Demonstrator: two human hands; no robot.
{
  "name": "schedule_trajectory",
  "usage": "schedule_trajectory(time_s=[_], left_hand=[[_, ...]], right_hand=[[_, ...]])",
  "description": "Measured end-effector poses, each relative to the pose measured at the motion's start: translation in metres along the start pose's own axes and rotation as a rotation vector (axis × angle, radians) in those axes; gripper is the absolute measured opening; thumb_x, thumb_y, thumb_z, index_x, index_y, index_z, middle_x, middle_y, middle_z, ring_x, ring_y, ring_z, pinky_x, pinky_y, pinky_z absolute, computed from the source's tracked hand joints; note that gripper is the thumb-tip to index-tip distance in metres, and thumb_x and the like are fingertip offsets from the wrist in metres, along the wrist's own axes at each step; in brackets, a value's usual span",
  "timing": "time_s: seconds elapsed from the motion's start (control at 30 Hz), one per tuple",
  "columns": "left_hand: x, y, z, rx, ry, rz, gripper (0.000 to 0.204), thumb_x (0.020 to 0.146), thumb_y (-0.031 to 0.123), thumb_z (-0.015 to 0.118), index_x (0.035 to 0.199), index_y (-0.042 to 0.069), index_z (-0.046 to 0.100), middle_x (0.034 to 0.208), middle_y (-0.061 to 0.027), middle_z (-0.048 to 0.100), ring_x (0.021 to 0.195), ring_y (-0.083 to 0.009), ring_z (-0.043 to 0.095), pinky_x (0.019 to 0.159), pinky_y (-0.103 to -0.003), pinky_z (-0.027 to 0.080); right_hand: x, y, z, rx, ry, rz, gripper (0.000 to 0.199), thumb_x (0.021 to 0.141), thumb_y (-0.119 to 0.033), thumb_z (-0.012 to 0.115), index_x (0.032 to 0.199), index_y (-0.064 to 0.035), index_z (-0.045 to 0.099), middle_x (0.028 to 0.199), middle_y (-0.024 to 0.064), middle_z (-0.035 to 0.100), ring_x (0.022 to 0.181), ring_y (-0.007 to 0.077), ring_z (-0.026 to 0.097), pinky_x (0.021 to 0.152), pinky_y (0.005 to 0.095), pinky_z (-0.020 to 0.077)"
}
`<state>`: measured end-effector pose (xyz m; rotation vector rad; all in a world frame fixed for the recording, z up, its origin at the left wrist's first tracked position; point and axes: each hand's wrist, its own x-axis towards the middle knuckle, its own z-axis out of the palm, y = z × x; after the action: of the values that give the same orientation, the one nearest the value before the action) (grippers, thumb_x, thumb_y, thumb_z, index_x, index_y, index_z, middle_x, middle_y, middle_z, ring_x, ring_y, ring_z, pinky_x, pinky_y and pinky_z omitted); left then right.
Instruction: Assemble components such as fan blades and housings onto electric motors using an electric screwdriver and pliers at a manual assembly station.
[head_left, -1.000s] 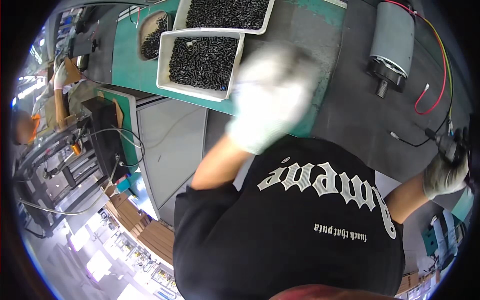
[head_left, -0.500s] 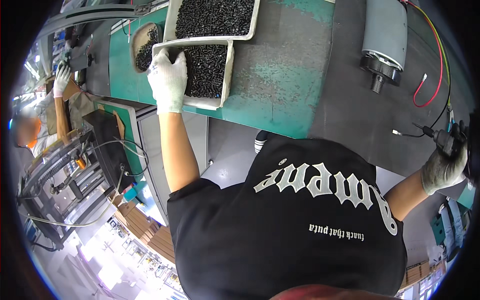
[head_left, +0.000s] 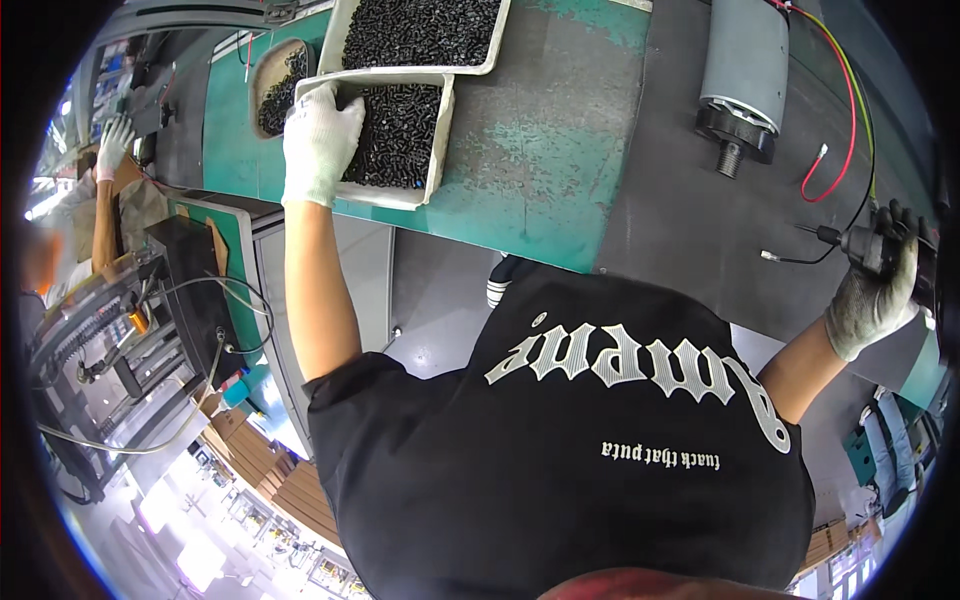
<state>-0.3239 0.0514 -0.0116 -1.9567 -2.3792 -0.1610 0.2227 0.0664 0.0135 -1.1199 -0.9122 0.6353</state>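
Observation:
My left hand (head_left: 318, 150), in a white knit glove, is over the left side of a pale bin (head_left: 436, 160) filled with small black screws (head_left: 400, 135). Its fingers curl down by the bin's rim; their tips are hidden, so what they hold cannot be made out. At the far right, my gloved right hand (head_left: 878, 300) is closed round a black power screwdriver (head_left: 865, 250), whose thin bit points left. Between the two lies a grey cylindrical motor (head_left: 745, 70) with a black collar and a threaded shaft, on the dark part of the bench.
Behind the near bin stands a second bin (head_left: 488, 68) of black pieces, with a small tray (head_left: 262, 75) to the left. Red, yellow-green and black wires (head_left: 852, 130) trail beside the motor. Another person's gloved hand (head_left: 115, 140) works at far left, near machine frames (head_left: 110, 350).
The whole view has shifted slightly, moving the bench things left. My left hand has drawn a little toward the bin's left rim, its fingers more curled. My right hand still holds the screwdriver.

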Motion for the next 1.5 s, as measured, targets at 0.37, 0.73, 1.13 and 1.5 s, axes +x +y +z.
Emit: schedule_trajectory(time_s=[0.37, 0.73, 1.13, 1.5], left_hand=[[-0.023, -0.001, -0.008, 0.209, 0.297, 0.136, 0.02, 0.085, 0.015, 0.065, 0.097, 0.001, 0.056, 0.089, -0.0173, 0.064, 0.079, -0.0355, 0.065, 0.07, -0.043, 0.054], [-0.071, 0.187, -0.033, -2.263, -0.305, 0.164, 0.032, 0.088, 0.014, 0.068, 0.117, 0.004, 0.056, 0.093, -0.0085, 0.057, 0.059, -0.0083, 0.049, 0.053, -0.022, 0.041], [-0.078, 0.288, -0.007, -2.668, -1.066, 0.045, 0.034, 0.096, 0.039, 0.06, 0.11, 0.008, 0.059, 0.088, 0.0012, 0.048, 0.055, -0.0031, 0.033, 0.058, -0.022, 0.032], [-0.079, 0.29, -0.012, -2.202, -0.702, -0.02, 0.025, 0.096, 0.03, 0.063, 0.103, 0.008, 0.055, 0.086, -0.0024, 0.053, 0.052, -0.0055, 0.034, 0.057, -0.024, 0.037]], right_hand=[[-0.006, -0.036, -0.007, 0.268, -0.119, 0.152, 0.037, 0.092, -0.004, 0.055, 0.126, 0.0086, 0.049, 0.119, 0.0201, 0.06, 0.114, 0.0349, 0.058, 0.103, 0.0506, 0.0442], [0.002, -0.055, -0.056, 0.65, -0.394, 0.244, 0.042, 0.089, -0.008, 0.06, 0.126, 0.0072, 0.047, 0.121, 0.0181, 0.054, 0.119, 0.033, 0.05, 0.101, 0.0481, 0.0433], [-0.031, -0.051, 0.022, 0.755, -0.484, 0.21, 0.046, 0.087, -0.01, 0.062, 0.129, 0.001, 0.046, 0.124, 0.0166, 0.051, 0.123, 0.0313, 0.045, 0.101, 0.0518, 0.0401], [0.0, -0.038, -0.006, 0.99, -0.574, 0.285, 0.051, 0.086, -0.012, 0.063, 0.132, -0.0046, 0.044, 0.126, 0.0152, 0.049, 0.126, 0.0297, 0.04, 0.102, 0.0551, 0.0371]])
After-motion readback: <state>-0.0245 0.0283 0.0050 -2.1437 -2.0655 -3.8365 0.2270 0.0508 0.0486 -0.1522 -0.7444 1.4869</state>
